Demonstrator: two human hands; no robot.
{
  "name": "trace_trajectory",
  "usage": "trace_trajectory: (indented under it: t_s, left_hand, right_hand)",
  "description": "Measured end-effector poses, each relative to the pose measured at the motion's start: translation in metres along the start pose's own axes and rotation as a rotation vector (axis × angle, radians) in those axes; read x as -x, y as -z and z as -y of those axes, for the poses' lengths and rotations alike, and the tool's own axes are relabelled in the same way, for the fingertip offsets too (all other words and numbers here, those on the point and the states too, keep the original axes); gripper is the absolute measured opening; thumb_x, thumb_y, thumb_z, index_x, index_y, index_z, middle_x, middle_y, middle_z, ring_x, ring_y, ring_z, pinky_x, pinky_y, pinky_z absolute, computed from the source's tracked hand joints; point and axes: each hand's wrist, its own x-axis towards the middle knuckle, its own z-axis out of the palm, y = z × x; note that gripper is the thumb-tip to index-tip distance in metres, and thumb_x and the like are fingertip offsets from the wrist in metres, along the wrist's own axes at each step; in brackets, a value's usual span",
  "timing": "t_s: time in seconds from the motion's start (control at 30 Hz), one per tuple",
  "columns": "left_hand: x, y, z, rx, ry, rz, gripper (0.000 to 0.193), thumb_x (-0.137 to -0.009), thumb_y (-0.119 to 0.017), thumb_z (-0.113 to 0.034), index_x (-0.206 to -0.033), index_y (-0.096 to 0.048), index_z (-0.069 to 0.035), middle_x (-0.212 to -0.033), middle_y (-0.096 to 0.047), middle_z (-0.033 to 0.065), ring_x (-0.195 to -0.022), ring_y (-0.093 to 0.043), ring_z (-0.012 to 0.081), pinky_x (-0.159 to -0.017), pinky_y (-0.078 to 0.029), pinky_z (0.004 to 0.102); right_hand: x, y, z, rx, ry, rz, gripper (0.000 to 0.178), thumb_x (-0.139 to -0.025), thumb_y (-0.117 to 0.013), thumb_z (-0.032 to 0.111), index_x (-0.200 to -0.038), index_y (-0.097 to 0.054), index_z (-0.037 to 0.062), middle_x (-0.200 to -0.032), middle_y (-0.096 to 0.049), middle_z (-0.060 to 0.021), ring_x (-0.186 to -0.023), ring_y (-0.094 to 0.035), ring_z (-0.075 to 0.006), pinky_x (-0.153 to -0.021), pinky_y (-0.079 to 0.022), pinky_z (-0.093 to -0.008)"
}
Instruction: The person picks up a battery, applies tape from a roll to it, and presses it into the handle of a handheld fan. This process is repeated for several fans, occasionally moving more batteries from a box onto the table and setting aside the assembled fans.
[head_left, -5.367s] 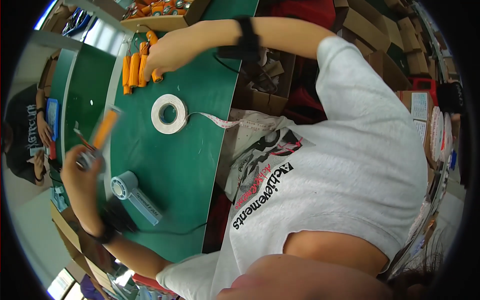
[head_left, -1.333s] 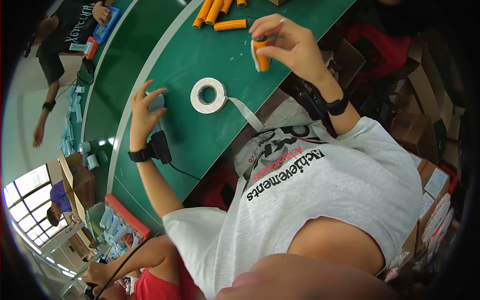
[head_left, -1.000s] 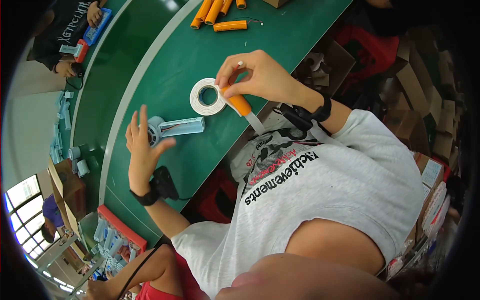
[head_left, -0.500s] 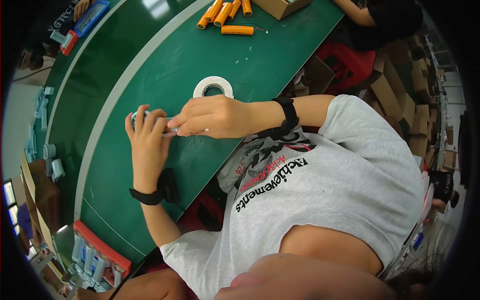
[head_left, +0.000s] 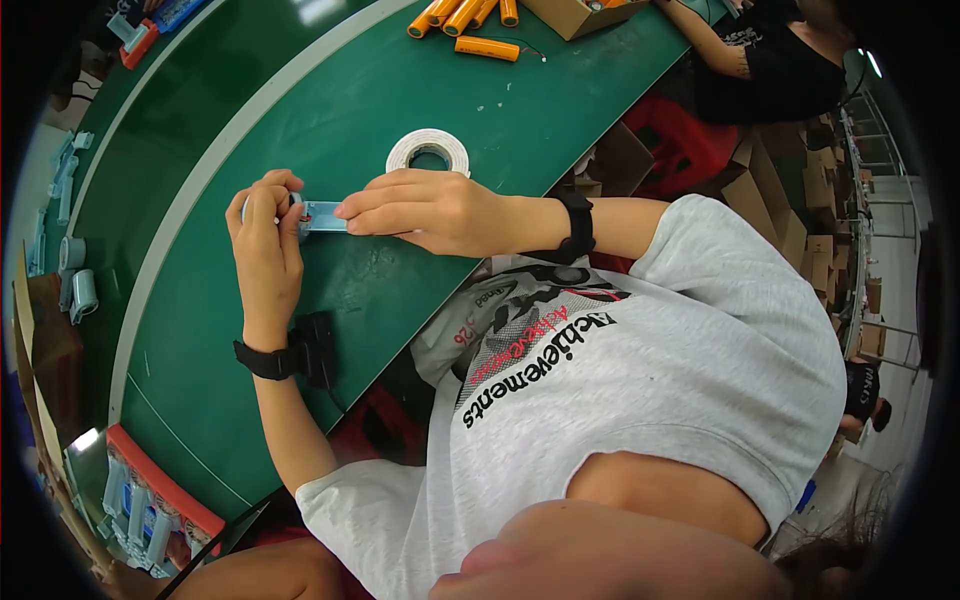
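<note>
A long light-blue plastic housing [head_left: 324,217] is held level between my hands, just above the green table [head_left: 385,320]. My left hand [head_left: 265,225] is curled around its round left end, fingers closed. From the other side my right hand [head_left: 425,212] grips the flat right part, its fingers pressed together on top; its thumb is hidden. Small reddish details show inside the housing near my left fingers. Right behind my right hand lies a roll of white tape [head_left: 399,152], partly covered by the hand.
At the far side lie several orange battery packs [head_left: 487,48], one with a thin lead, beside a cardboard box [head_left: 575,18]. A red-edged bin [head_left: 165,482] with blue housings stands at lower left. Another person's arm [head_left: 705,35] rests at the far right edge.
Both hands have moved slightly. My left fingers have closed further around the round end, and the housing has turned so its blue flat side shows between my hands.
</note>
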Motion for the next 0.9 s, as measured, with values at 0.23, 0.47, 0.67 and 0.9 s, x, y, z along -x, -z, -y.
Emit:
trace_trajectory:
  t_s: [0.23, 0.47, 0.67, 0.9]
  left_hand:
    - [-0.002, -0.004, -0.001, 0.007, 0.049, 0.006, 0.007, -0.082, -0.048, 0.001, -0.081, -0.042, -0.004, -0.098, -0.057, 0.0080, -0.091, -0.046, 0.0249, -0.086, -0.034, 0.0333]
    - [-0.001, -0.004, 0.000, 0.011, 0.108, 0.044, 0.005, -0.083, -0.048, -0.001, -0.085, -0.044, -0.003, -0.103, -0.056, 0.0082, -0.095, -0.045, 0.0248, -0.085, -0.035, 0.0329]
    - [-0.018, 0.019, -0.010, 0.377, 0.184, 0.145, 0.031, -0.072, -0.057, 0.000, -0.102, -0.050, -0.003, -0.110, -0.053, 0.0083, -0.089, -0.047, 0.0238, -0.079, -0.040, 0.0308]
    - [-0.064, 0.064, 0.020, -0.214, 0.200, 0.517, 0.050, -0.057, -0.066, 0.000, -0.106, -0.055, -0.005, -0.096, -0.051, 0.0019, -0.069, -0.047, 0.0141, -0.065, -0.043, 0.0261]
  right_hand:
    - [-0.013, -0.005, 0.001, 0.371, -0.031, 0.395, 0.039, -0.075, -0.063, 0.021, -0.109, -0.050, 0.0063, -0.119, -0.051, -0.0027, -0.070, -0.054, -0.0200, -0.073, -0.043, -0.0303]
    - [-0.002, 0.005, -0.008, 0.227, -0.118, 0.601, 0.052, -0.078, -0.060, 0.034, -0.119, -0.041, 0.0080, -0.117, -0.051, -0.0009, -0.078, -0.056, -0.0199, -0.083, -0.040, -0.0359]
    - [-0.008, 0.008, 0.010, 0.345, -0.208, 0.722, 0.051, -0.081, -0.055, 0.038, -0.119, -0.042, 0.0062, -0.109, -0.055, -0.0089, -0.091, -0.056, -0.0228, -0.097, -0.031, -0.0454]
    - [-0.026, 0.079, -0.041, -0.044, -0.347, 0.358, 0.038, -0.079, -0.057, 0.030, -0.108, -0.052, 0.0057, -0.084, -0.060, -0.0140, -0.078, -0.060, -0.0304, -0.083, -0.042, -0.0428]
